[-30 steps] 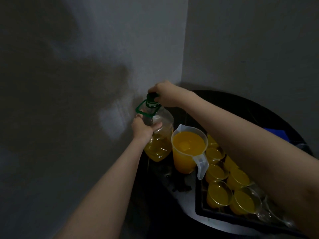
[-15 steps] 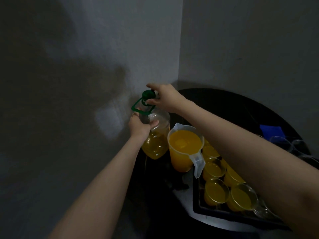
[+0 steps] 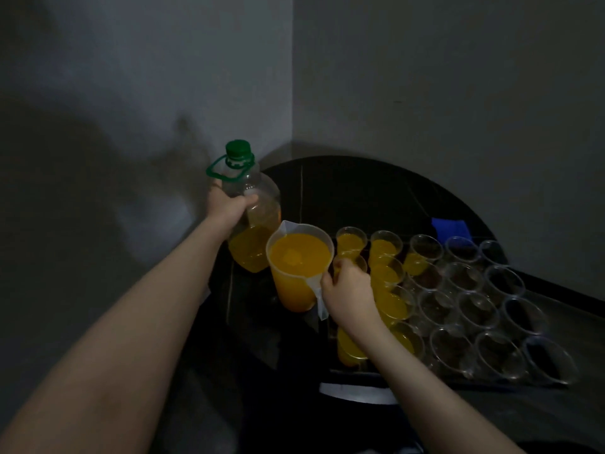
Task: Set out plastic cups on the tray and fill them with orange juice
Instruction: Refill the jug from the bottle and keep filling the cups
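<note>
I see the dark round table [image 3: 360, 191] pushed into the corner, with the tray [image 3: 386, 376] of plastic cups [image 3: 465, 309] on its right half: the left columns hold orange juice, the rest look empty. My left hand [image 3: 229, 208] is wrapped around the shoulder of the big juice bottle [image 3: 252, 224], cap [image 3: 238, 151] on, and my right hand [image 3: 348, 293] is curled around the handle of the full jug [image 3: 299, 267], which sits just beside the tray's left edge. I'd judge the risk is the jug: it is filled nearly to the brim, so a quick lift or tilt could slop juice over the table, and its base may clip the nearest filled cups. Half a second back my right hand was on the bottle's cap; it has since dropped to the jug handle.
</note>
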